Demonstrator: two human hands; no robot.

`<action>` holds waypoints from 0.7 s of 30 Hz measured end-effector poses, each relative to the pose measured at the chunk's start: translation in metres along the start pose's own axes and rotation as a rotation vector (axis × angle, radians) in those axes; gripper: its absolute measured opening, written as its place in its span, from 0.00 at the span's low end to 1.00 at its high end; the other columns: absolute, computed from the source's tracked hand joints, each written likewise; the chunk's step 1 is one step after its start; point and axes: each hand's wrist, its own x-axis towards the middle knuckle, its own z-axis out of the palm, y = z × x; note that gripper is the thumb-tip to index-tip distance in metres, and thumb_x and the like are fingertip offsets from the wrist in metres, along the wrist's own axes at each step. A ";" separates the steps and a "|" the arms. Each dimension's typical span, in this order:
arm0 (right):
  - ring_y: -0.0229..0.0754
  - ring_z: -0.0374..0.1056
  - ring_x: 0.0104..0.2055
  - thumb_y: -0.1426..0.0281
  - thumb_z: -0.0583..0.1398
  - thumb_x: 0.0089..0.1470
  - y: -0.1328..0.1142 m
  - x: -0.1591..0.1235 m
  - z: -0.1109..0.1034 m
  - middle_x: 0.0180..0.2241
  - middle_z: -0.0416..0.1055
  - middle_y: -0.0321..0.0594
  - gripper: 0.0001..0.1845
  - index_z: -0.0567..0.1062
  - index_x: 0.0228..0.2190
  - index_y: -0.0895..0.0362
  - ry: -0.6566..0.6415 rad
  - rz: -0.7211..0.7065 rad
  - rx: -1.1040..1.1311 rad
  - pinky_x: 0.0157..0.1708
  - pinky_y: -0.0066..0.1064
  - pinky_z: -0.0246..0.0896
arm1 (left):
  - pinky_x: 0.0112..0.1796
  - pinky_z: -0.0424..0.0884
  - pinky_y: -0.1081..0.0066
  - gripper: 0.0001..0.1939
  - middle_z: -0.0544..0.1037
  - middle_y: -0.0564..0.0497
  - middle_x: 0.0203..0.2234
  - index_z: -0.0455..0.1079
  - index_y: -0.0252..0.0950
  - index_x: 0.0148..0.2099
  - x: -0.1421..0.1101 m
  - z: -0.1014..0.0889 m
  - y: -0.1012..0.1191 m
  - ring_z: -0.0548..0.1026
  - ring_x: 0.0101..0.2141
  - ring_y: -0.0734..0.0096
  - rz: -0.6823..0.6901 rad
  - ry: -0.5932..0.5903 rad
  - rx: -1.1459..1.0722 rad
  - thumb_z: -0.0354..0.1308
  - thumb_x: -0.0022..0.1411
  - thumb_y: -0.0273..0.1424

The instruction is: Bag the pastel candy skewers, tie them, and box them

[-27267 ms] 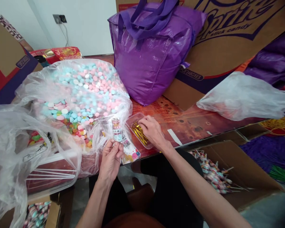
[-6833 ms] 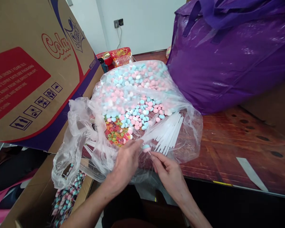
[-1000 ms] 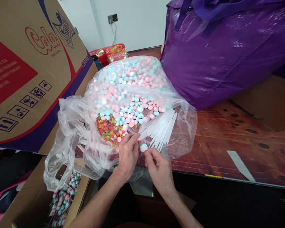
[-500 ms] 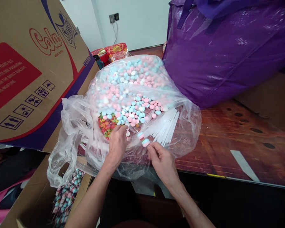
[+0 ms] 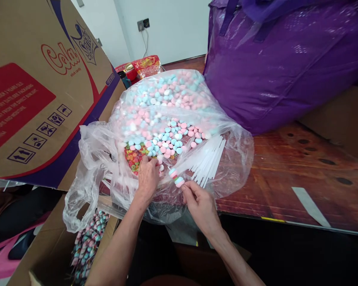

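Observation:
My right hand (image 5: 199,202) pinches the lower end of a candy skewer (image 5: 176,178), its fingertips just below the sweets. On it are pink-and-blue marshmallows with a red-and-green gummy between them. My left hand (image 5: 148,178) reaches into the gummy rings (image 5: 134,159), its bent fingers apart and their tips partly hidden. Pink, blue and white marshmallows (image 5: 173,137) lie just beyond that hand. A fan of white sticks (image 5: 209,163) rests to the right of the skewer. All these lie on or inside a clear plastic bag (image 5: 238,159).
A printed cardboard box (image 5: 26,99) stands at the left, and a big purple bag (image 5: 280,71) at the right. Below left, an open carton (image 5: 44,246) holds many finished-looking candy skewers (image 5: 89,242). The wooden-patterned table (image 5: 262,174) has its front edge near my forearms.
My left hand has shifted slightly left, further over the gummy rings. My right hand and the skewer have moved a little left. The view has shifted slightly.

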 end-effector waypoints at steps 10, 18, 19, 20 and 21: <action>0.37 0.58 0.19 0.63 0.53 0.62 -0.001 0.000 -0.002 0.17 0.62 0.31 0.15 0.72 0.27 0.55 -0.017 -0.014 0.024 0.20 0.28 0.50 | 0.37 0.67 0.69 0.03 0.77 0.50 0.31 0.73 0.36 0.34 0.000 -0.008 -0.014 0.74 0.31 0.67 -0.056 0.079 -0.274 0.58 0.59 0.25; 0.35 0.57 0.19 0.64 0.53 0.62 -0.001 -0.002 0.001 0.17 0.61 0.30 0.15 0.70 0.25 0.55 -0.024 -0.010 0.020 0.21 0.27 0.50 | 0.42 0.66 0.63 0.08 0.77 0.43 0.36 0.70 0.36 0.37 0.001 -0.002 -0.005 0.73 0.41 0.57 0.015 0.049 0.036 0.50 0.63 0.22; 0.35 0.57 0.19 0.64 0.53 0.62 -0.001 -0.002 0.001 0.17 0.62 0.30 0.15 0.70 0.25 0.55 -0.024 -0.010 0.019 0.21 0.27 0.50 | 0.41 0.66 0.63 0.08 0.77 0.43 0.36 0.69 0.36 0.38 0.001 -0.001 -0.004 0.73 0.40 0.57 0.001 0.046 0.068 0.50 0.63 0.22; 0.35 0.57 0.19 0.64 0.53 0.62 -0.001 -0.002 0.000 0.17 0.62 0.30 0.15 0.70 0.25 0.55 -0.021 -0.011 0.017 0.21 0.27 0.50 | 0.41 0.66 0.63 0.09 0.76 0.43 0.36 0.69 0.36 0.39 0.001 -0.001 -0.004 0.73 0.40 0.57 -0.009 0.044 0.097 0.49 0.63 0.21; 0.35 0.57 0.19 0.64 0.53 0.62 -0.001 -0.002 0.000 0.17 0.62 0.30 0.15 0.70 0.25 0.55 -0.018 -0.012 0.015 0.21 0.27 0.50 | 0.40 0.66 0.63 0.10 0.76 0.43 0.36 0.69 0.36 0.40 0.001 -0.001 -0.003 0.73 0.39 0.57 -0.013 0.041 0.124 0.48 0.63 0.21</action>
